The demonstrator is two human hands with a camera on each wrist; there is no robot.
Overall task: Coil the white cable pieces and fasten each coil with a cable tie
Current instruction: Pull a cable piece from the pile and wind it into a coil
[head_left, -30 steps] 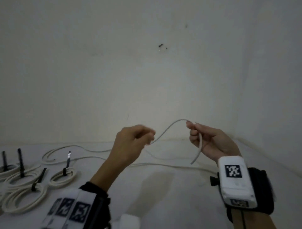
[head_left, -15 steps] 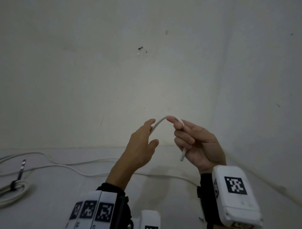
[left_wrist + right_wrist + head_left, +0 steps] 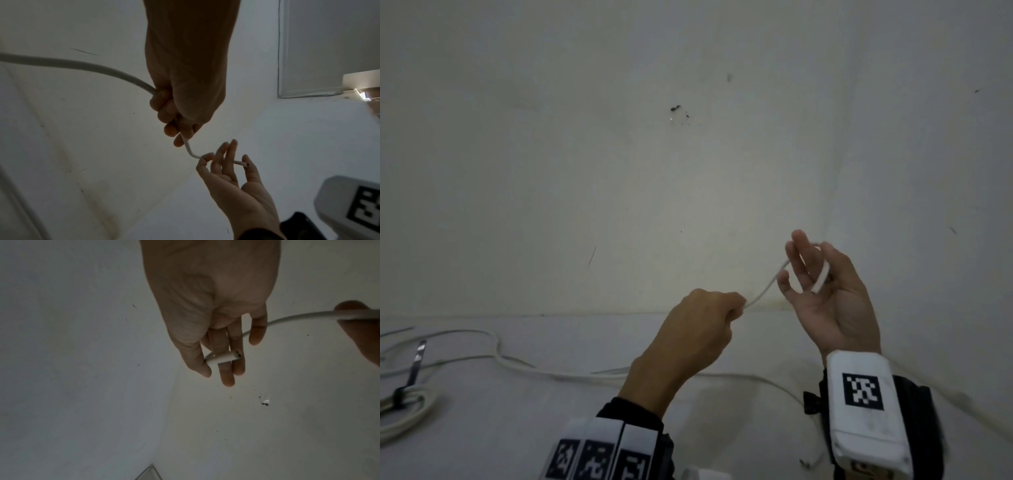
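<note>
Left hand fisted around white cable, right hand raised palm-up, fingers nearly straight, thumb pinning the cable's cut end across them

Left hand grips white cable in fist. Cable end lies across right hand fingers, thumb on it.

Centre frame, the left hand sits lower left of the right hand, the thin white round cable spanning between them; a tied white cable coil lies lower left (partly cut off).
</note>
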